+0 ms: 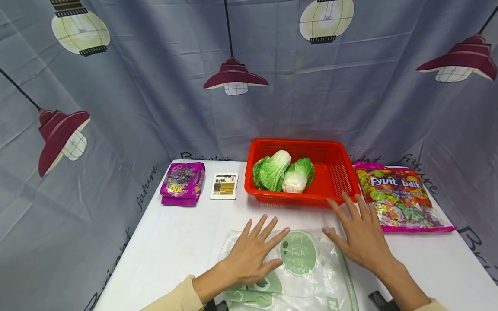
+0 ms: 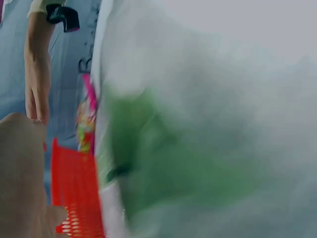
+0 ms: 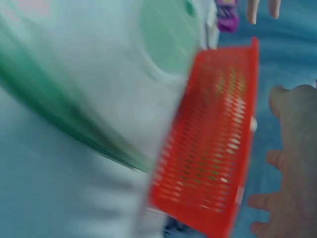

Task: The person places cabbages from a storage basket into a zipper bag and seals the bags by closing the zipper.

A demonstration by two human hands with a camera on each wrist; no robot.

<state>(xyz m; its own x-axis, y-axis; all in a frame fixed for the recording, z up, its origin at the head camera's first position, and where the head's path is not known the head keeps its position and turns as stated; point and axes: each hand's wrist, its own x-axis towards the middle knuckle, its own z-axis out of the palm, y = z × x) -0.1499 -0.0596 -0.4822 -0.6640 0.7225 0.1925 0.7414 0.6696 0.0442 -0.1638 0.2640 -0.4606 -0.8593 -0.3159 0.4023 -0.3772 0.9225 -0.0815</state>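
Observation:
A clear plastic bag [image 1: 307, 287] with green printed shapes lies flat at the near middle of the white table. Over its left part, my left hand [image 1: 250, 255] spreads its fingers and holds nothing. My right hand [image 1: 359, 231] is spread too, above the bag's right edge, its fingertips overlapping the front of the red basket [image 1: 334, 172] in the head view. Inside that basket, on the left, lie a long leafy cabbage [image 1: 274, 170] and a rounder cabbage [image 1: 297, 177] with a pale base. The right wrist view shows the basket's perforated side [image 3: 208, 134] beyond the bag.
To the basket's right lies a colourful candy bag [image 1: 402, 198] with a pink border. On the left sit a purple packet [image 1: 183, 183] and a small white flat pack [image 1: 224, 186] with a printed label. A grey curtain [image 1: 272, 112] with printed lamps closes off the back and sides.

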